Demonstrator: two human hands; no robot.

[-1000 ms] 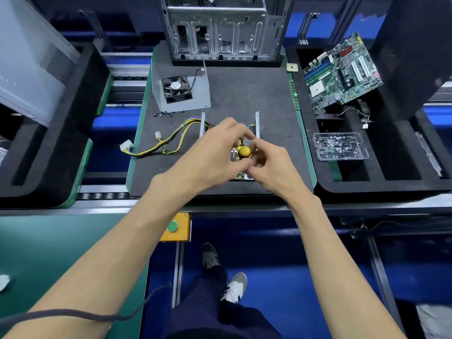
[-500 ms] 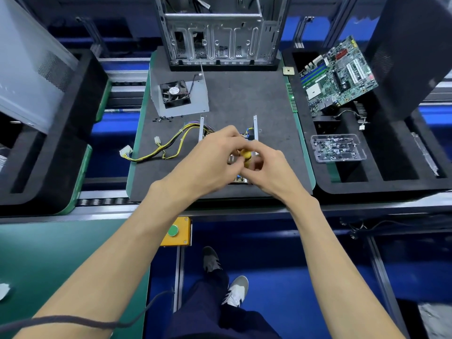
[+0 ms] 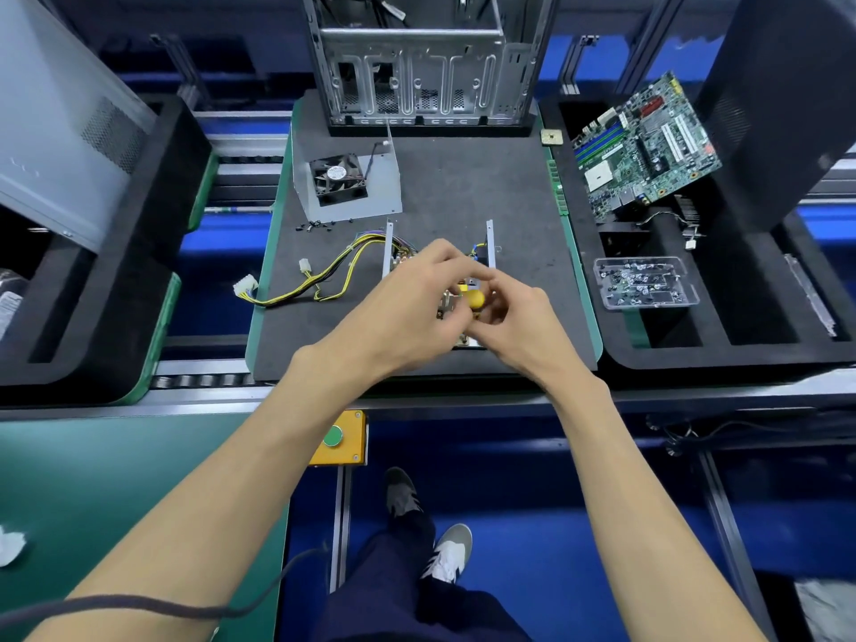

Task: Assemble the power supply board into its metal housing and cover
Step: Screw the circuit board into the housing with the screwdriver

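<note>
The metal housing point(image 3: 489, 243) lies on the grey mat, its two side walls standing up, with the power supply board point(image 3: 445, 304) inside it, mostly hidden by my hands. My left hand point(image 3: 412, 298) curls over the board, thumb and fingers around a metal part of it. My right hand point(image 3: 519, 312) pinches a small yellow-handled tool point(image 3: 474, 298) just above the board, touching my left fingers. The board's yellow and black cable bundle point(image 3: 324, 280) trails off to the left. The cover with its black fan point(image 3: 340, 180) sits behind, on the left.
Several small black screws point(image 3: 317, 224) lie by the cover. A bare PC chassis point(image 3: 417, 76) stands at the mat's far edge. On the right, foam trays hold a motherboard point(image 3: 644, 141) and a clear screw tray point(image 3: 646, 282). A yellow button box point(image 3: 340, 437) is mounted below the front edge.
Both hands stay together over the board. The fingers have shifted slightly around the yellow handle, and the view has tilted a little.
</note>
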